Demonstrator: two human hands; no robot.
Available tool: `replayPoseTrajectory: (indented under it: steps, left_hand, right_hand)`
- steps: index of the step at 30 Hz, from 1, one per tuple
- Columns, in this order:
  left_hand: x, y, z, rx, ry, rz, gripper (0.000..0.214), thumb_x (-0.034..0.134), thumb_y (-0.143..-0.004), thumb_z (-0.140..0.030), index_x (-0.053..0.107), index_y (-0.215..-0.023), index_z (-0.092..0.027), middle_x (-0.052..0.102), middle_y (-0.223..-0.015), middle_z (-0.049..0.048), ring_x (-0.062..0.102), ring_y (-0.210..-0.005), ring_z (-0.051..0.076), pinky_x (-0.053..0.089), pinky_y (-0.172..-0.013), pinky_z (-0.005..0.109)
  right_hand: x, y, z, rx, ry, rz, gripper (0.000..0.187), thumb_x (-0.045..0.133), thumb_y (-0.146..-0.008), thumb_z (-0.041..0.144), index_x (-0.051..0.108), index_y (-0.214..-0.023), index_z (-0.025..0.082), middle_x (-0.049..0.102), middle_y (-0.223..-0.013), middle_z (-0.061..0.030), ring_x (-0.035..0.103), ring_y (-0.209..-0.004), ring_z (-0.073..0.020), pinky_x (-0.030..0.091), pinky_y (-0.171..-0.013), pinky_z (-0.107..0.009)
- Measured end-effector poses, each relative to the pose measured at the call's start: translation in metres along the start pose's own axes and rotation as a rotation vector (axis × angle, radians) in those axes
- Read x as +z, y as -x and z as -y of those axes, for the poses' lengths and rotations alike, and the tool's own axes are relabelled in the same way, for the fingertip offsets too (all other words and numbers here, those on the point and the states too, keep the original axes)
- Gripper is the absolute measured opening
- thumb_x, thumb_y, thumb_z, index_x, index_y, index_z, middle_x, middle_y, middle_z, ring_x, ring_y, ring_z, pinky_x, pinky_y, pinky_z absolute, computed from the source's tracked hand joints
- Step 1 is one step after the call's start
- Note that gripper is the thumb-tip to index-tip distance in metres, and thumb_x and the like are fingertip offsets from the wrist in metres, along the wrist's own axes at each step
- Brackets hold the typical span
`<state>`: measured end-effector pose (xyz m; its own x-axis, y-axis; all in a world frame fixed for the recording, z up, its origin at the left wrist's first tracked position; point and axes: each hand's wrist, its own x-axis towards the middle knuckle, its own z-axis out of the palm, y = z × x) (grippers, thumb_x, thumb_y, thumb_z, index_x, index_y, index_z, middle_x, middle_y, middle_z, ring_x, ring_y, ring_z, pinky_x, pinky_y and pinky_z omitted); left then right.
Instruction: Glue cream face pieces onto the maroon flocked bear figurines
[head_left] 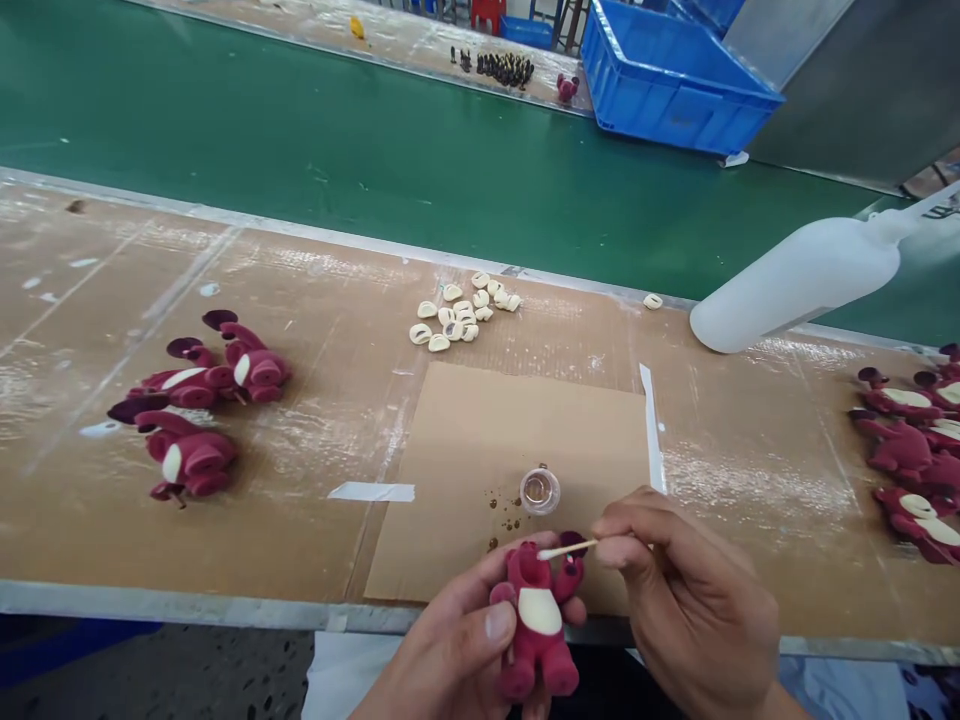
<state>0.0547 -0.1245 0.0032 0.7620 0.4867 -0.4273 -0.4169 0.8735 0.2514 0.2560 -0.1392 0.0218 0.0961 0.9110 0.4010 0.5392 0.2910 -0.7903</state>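
Flocked bear toy cupped in L hand, R hand pinching swab

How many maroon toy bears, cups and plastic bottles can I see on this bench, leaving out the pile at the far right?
Maroon toy bears lying left: 3
Held maroon toy bear: 1
Small clear cup: 1
White plastic bottle: 1
Total: 6

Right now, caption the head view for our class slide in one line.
Left hand holds a maroon flocked toy bear while the right hand touches a thin stick to it.
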Motion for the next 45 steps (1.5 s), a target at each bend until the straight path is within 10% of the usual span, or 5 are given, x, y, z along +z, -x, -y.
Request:
replayPoseTrajectory:
  steps: [45]
  left_hand:
    - [0.017, 0.03, 0.006, 0.009, -0.183, -0.137, 0.064, 0.086, -0.084, -0.049, 0.066, -0.142, -0.027, 0.078, -0.104, 0.0098, 0.069, -0.076, 0.014, 0.05, -0.068, 0.023]
  right_hand:
    - [-0.015, 0.004, 0.018, -0.105, 0.046, 0.174, 0.015, 0.061, -0.106, 0.023, 0.066, -0.093, 0.017, 0.068, -0.078, 0.0009, 0.062, -0.071, -0.01, 0.051, -0.069, -0.027]
